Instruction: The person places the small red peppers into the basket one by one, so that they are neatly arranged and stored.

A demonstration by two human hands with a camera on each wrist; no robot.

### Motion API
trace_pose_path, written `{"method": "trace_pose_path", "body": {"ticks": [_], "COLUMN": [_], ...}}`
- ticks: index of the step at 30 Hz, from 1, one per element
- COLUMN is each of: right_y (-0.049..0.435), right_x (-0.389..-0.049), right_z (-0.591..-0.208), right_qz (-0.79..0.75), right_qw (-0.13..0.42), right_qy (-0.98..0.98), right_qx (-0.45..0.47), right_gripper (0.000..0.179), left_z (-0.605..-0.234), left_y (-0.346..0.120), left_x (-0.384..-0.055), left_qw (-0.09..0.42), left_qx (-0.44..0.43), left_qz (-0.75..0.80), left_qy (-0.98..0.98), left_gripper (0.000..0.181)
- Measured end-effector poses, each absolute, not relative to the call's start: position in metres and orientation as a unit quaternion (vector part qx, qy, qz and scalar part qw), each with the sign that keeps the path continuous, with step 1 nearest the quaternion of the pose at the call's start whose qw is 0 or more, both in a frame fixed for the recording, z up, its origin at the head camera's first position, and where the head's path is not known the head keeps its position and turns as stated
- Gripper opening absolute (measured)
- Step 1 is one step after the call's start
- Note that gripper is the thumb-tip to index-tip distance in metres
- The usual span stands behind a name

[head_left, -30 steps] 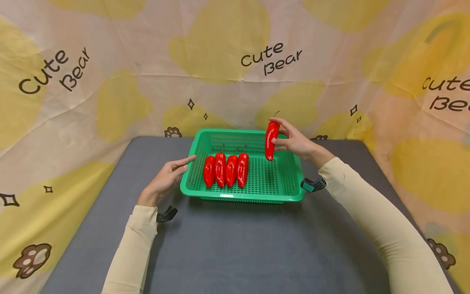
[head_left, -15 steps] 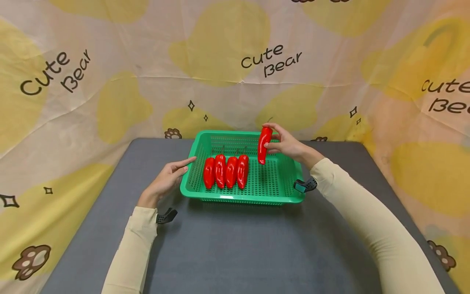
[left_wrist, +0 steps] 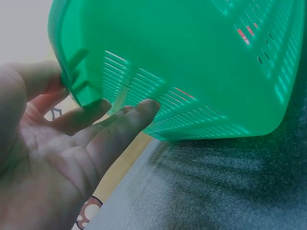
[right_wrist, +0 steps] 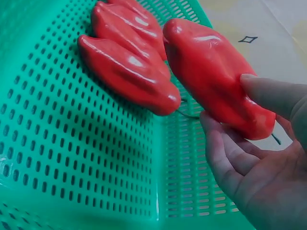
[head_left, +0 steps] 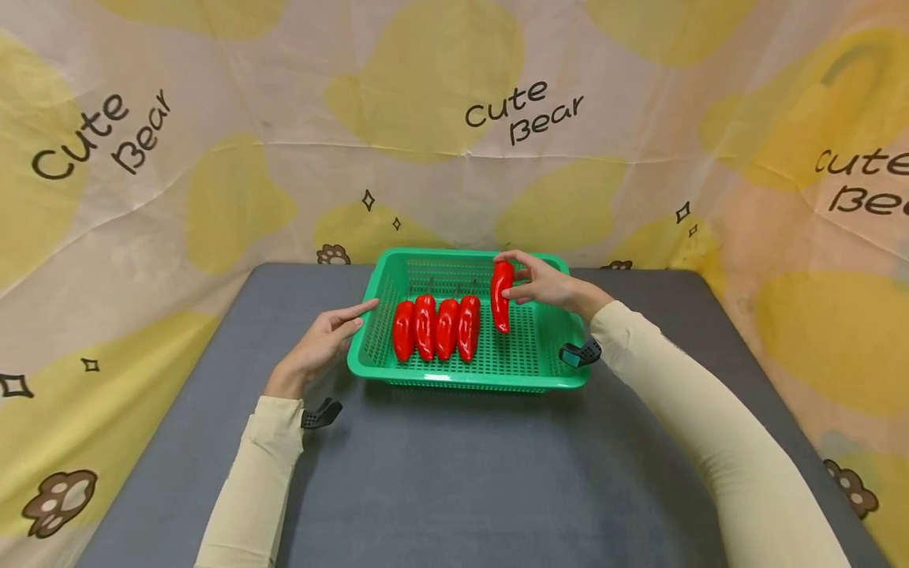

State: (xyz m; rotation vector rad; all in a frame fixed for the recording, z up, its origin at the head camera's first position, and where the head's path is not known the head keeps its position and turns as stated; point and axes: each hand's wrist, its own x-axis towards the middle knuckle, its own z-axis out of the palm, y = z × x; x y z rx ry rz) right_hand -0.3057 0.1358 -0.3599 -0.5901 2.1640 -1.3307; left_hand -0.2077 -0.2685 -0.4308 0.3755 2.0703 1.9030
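In the head view, my right hand (head_left: pixel 538 282) pinches a glossy red chili pepper (head_left: pixel 501 296) between thumb and fingers. The pepper hangs upright over the right part of a green plastic basket (head_left: pixel 469 380), stem end up. In the right wrist view its thin stem (right_wrist: pixel 276 139) pokes out past the fingers. My left hand (head_left: pixel 327 343) holds the basket's left rim; the left wrist view shows fingertips (left_wrist: pixel 149 106) against the outer slotted wall and another digit over the rim. Several red peppers (head_left: pixel 447 330) lie side by side in the basket's left half.
The basket stands on a dark grey table (head_left: pixel 454 473). Behind and at the sides hangs a printed cloth (head_left: pixel 426 79) with yellow patches and lettering. A black band device (head_left: pixel 579 353) sits on the right wrist, and another (head_left: pixel 322 413) on the left.
My right hand has moved left and down with the pepper, bringing it lower into the basket and closer to the row of peppers. The left hand and the basket have not visibly moved.
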Motion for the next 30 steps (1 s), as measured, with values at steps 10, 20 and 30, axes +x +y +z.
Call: {"method": "trace_pose_path", "body": {"ticks": [10,20,30], "right_y": [0.136,0.135,0.125], "right_x": [-0.309,-0.314,-0.313], "right_z": [-0.366,-0.375,-0.378], "right_qz": [-0.462,-0.452,-0.436], "right_qw": [0.286,0.315,0.312], "right_qy": [0.812,0.805,0.818], "right_qx": [-0.213,-0.222,-0.209], "right_gripper": [0.066,0.068,0.068], "left_z": [-0.430,-0.430,-0.431], "left_y": [-0.268,-0.268,-0.269], "left_x": [-0.208,-0.207,-0.208], "left_qw": [0.146,0.152,0.145], "left_qx": [0.133,0.127,0.133], "left_qz": [0.653,0.663,0.660], "left_qy": [0.731,0.722,0.725], "left_gripper": [0.051,0.051,0.051]}}
